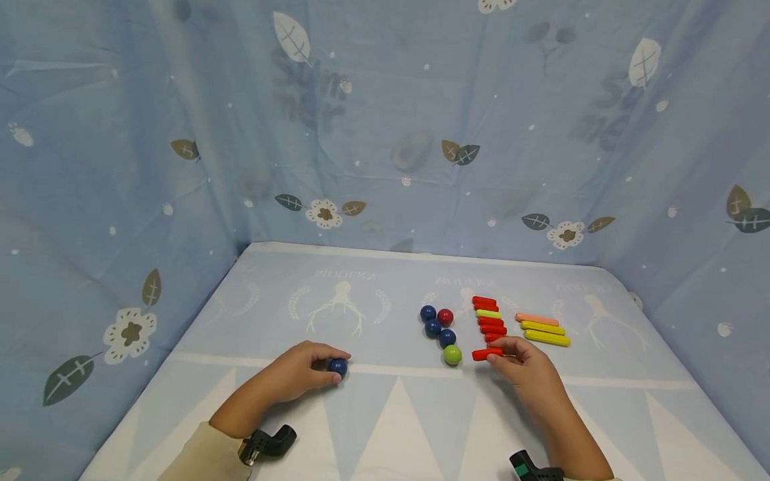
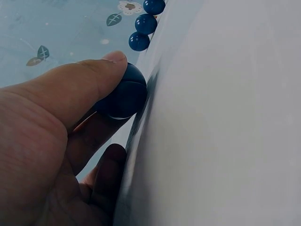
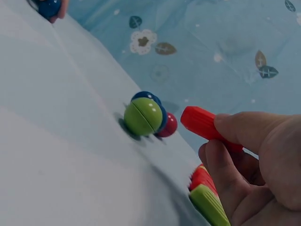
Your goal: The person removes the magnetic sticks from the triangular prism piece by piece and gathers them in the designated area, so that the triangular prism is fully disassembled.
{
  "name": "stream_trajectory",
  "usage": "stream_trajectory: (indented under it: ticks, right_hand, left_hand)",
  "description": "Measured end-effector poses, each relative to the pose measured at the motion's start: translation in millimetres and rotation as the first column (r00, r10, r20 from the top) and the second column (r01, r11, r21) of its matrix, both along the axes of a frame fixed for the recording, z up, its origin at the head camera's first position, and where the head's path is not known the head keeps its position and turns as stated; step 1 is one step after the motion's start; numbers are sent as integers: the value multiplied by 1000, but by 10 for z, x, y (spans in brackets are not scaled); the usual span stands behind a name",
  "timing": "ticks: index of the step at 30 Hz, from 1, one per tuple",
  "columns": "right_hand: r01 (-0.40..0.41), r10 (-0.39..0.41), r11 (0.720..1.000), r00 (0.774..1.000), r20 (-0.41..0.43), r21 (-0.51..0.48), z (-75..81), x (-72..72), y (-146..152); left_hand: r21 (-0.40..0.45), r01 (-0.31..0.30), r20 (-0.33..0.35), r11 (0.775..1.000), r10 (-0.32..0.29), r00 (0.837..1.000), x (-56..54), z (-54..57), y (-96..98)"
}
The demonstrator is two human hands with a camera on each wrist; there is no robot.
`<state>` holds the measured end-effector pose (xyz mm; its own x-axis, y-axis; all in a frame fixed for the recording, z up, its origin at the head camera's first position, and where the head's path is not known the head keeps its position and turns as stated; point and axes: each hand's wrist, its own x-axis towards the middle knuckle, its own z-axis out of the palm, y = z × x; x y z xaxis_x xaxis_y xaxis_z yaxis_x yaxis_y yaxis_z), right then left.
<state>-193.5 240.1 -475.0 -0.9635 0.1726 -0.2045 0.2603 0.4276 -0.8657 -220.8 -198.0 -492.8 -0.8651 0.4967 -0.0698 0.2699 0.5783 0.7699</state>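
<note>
In the head view, my left hand (image 1: 297, 375) pinches a dark blue ball (image 1: 339, 367) between thumb and fingers, low over the left half of the table. The left wrist view shows the thumb across this ball (image 2: 126, 99). My right hand (image 1: 528, 369) pinches one end of a short red ribbed stick (image 1: 483, 355), its other end pointing left. In the right wrist view this stick (image 3: 197, 121) is above the table. Just beyond the hand lies a row of short red sticks (image 1: 490, 321) with a yellow-green one (image 1: 488, 313) among them.
Left of the row sits a cluster of balls: several blue (image 1: 432, 328), one red (image 1: 445, 317) and one green (image 1: 452, 355). To its right lie an orange stick (image 1: 537, 319) and two longer yellow sticks (image 1: 546, 338). Patterned blue cloth (image 1: 385, 133) surrounds the table's back and sides.
</note>
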Motion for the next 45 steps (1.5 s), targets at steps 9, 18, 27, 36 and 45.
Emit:
stream_trajectory:
  ticks: [9, 18, 27, 36, 45]
  right_hand:
    - [62, -63, 997, 998, 30, 40, -47, 38, 150]
    - [97, -103, 988, 994, 47, 116, -58, 32, 226]
    - [141, -158, 967, 985, 63, 211, -94, 14, 303]
    - [111, -132, 963, 989, 71, 245, -121, -9, 319]
    - [119, -141, 963, 987, 72, 242, -127, -5, 319]
  left_hand:
    - [-4, 2, -1, 1000, -2, 1000, -11, 12, -7]
    - [12, 2, 10, 1000, -3, 1000, 0, -16, 0]
    - [14, 2, 6, 1000, -2, 1000, 3, -4, 13]
    - [5, 6, -1, 1000, -6, 1000, 5, -18, -8]
    - [-8, 15, -24, 1000, -16, 1000, 13, -2, -4]
